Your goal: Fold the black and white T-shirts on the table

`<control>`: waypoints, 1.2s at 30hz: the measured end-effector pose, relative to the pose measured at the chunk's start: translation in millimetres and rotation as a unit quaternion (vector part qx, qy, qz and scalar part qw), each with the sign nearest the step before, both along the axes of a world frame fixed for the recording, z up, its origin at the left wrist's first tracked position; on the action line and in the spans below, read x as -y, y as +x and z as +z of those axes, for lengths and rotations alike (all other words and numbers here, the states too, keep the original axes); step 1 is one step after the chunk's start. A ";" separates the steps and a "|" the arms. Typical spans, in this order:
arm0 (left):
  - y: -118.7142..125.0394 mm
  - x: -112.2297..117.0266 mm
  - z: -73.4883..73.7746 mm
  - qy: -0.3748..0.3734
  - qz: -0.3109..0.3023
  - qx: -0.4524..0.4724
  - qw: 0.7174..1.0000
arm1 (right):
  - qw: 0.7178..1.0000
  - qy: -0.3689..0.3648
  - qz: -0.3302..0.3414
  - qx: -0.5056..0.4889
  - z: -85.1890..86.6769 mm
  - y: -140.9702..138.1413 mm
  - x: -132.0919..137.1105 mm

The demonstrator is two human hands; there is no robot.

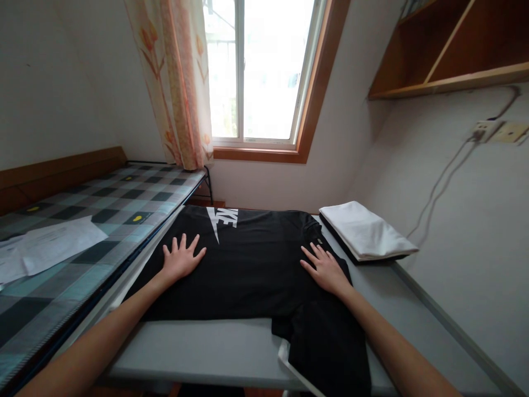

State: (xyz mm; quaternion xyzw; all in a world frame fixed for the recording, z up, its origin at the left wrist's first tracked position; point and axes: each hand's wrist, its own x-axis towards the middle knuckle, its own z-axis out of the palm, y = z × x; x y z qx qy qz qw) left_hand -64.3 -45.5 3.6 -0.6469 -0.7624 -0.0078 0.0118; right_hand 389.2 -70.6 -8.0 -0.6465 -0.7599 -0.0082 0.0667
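Note:
A black T-shirt [248,275] with a white printed logo lies spread sideways over the grey table [198,350]. Its hem end is at the left and its collar end at the right. One sleeve hangs toward me over the table's front edge. My left hand [182,259] rests flat near the hem end, fingers spread. On the collar end lies my right hand [324,268], palm down with fingers stretched out. Neither hand grips the cloth. Beyond my right hand, a folded white cloth [366,229] sits on top of a folded black one.
At the left stands a bed with a checked mattress [124,204], and papers [61,245] lie on it. A window [264,71] with a flowered curtain [182,82] is ahead. Wooden shelves [446,80] and a wall socket [485,131] with a cord are at the right.

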 end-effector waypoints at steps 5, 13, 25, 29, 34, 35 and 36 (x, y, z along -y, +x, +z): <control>-0.3 -26.9 -2.1 -0.005 -0.011 0.015 1.000 | 1.000 -0.007 -0.017 -0.003 -1.0 -3.0 -22.4; 4.1 -83.8 6.3 0.027 -0.038 0.039 0.998 | 0.998 0.005 -0.056 0.004 4.0 -13.2 -55.7; 12.2 -71.1 3.1 0.089 -0.073 0.040 0.993 | 0.996 0.067 -0.030 -0.054 8.7 -7.5 -48.0; 39.8 -53.0 -0.2 0.061 -0.020 0.031 0.997 | 0.997 0.031 -0.058 -0.048 7.5 -7.6 -42.3; 80.5 -37.0 -1.2 0.020 -0.048 0.042 0.998 | 0.997 -0.021 -0.059 -0.035 6.1 -8.8 -45.6; 83.3 -38.0 -0.7 0.018 -0.049 0.041 0.998 | 0.997 -0.025 -0.058 -0.036 6.2 -8.9 -47.8; 84.1 -40.2 -0.1 0.017 -0.049 0.040 0.998 | 0.997 -0.028 -0.057 -0.038 6.3 -9.2 -50.3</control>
